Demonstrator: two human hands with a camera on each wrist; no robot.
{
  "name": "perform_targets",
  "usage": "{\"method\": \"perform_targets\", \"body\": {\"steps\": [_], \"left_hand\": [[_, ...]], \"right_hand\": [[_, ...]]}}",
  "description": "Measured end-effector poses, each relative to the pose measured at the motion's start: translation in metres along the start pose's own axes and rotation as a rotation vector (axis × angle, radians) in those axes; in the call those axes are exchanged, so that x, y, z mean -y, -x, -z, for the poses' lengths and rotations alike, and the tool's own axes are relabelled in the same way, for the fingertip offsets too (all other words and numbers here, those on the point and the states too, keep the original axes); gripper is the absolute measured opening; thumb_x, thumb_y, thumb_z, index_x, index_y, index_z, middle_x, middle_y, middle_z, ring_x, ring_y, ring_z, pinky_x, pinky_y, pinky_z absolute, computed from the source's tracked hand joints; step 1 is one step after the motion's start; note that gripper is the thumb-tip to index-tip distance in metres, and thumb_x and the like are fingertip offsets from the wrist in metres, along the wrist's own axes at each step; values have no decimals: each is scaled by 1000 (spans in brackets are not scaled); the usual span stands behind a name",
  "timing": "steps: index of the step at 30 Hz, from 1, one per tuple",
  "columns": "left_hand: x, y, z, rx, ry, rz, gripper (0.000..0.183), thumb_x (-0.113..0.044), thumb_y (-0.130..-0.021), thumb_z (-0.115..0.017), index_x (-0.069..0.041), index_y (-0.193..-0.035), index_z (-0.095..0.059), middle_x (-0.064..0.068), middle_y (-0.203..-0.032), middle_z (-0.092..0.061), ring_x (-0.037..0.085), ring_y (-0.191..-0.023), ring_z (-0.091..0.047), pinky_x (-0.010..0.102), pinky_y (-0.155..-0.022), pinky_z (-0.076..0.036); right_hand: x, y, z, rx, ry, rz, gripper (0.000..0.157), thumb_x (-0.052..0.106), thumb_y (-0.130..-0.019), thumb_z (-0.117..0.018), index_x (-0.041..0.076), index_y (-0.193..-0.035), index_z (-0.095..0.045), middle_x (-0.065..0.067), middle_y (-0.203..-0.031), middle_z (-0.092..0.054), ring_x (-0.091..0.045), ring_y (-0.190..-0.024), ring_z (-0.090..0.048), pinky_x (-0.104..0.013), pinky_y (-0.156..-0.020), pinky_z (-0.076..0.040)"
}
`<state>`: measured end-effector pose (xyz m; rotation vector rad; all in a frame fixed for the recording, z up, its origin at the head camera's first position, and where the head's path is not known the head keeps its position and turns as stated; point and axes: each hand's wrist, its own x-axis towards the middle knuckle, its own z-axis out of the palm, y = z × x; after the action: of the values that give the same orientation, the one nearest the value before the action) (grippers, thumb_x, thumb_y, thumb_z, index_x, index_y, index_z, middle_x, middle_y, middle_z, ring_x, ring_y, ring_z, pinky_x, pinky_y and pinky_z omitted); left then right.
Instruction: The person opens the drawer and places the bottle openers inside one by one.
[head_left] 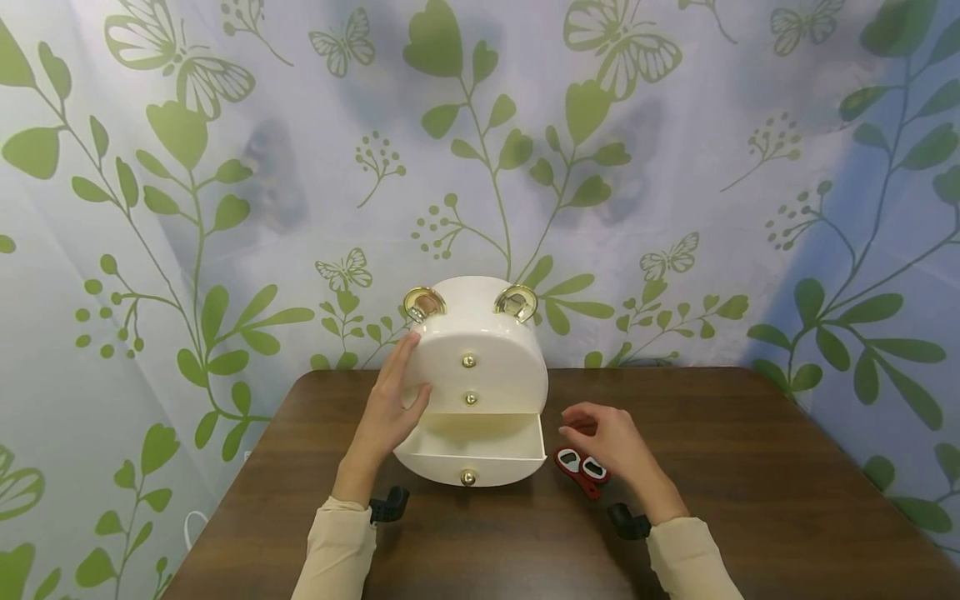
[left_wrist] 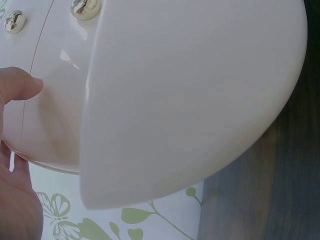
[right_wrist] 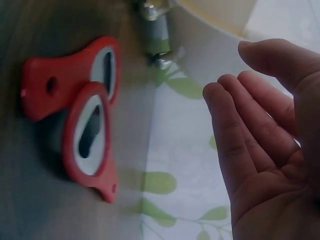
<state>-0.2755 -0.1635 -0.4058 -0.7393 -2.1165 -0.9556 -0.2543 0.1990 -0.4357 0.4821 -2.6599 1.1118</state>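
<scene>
A white rounded organizer box (head_left: 438, 354) with gold knobs stands on the table, its bottom drawer (head_left: 420, 468) pulled out. In the head view, the inside of that drawer looks bare. My left hand (head_left: 387, 410) rests along the box's left side, fingers extended upward and thumb at the front face. My right hand (head_left: 611, 437) hovers to the right of the drawer, fingers loosely bent, holding nothing. Beneath it lie two flat red pieces (right_wrist: 65, 80) with white ovals and dark centres, one overlapping the other in the right wrist view.
Two gold-rimmed ear-like ornaments (head_left: 516, 302) top the box. The brown wooden table (head_left: 750, 467) ends at a cloth backdrop (head_left: 675, 167) printed with leaves and butterflies. Each wrist wears a black camera mount (head_left: 390, 505).
</scene>
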Motion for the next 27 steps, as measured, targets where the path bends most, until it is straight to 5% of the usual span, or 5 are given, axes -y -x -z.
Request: {"method": "perform_targets", "body": {"steps": [17, 27], "left_hand": [[0, -1, 0, 0, 11, -1, 87, 6, -86, -76, -8, -161, -34, 15, -164, -36, 35, -152, -34, 20, -123, -20], [2, -1, 0, -2, 27, -6, 86, 6, -86, -76, -7, -161, -35, 16, -164, -37, 36, -152, -34, 19, -123, -20]], "right_hand": [[-26, 1, -16, 103, 107, -121, 33, 25, -86, -85, 3, -109, -76, -6, -101, -77, -23, -92, -74, -45, -86, -60], [-29, 2, -26, 117, 158, -94, 26, 21, -83, -86, 6, -102, -77, -1, -94, -77, -18, -86, -72, -42, -82, -59]]}}
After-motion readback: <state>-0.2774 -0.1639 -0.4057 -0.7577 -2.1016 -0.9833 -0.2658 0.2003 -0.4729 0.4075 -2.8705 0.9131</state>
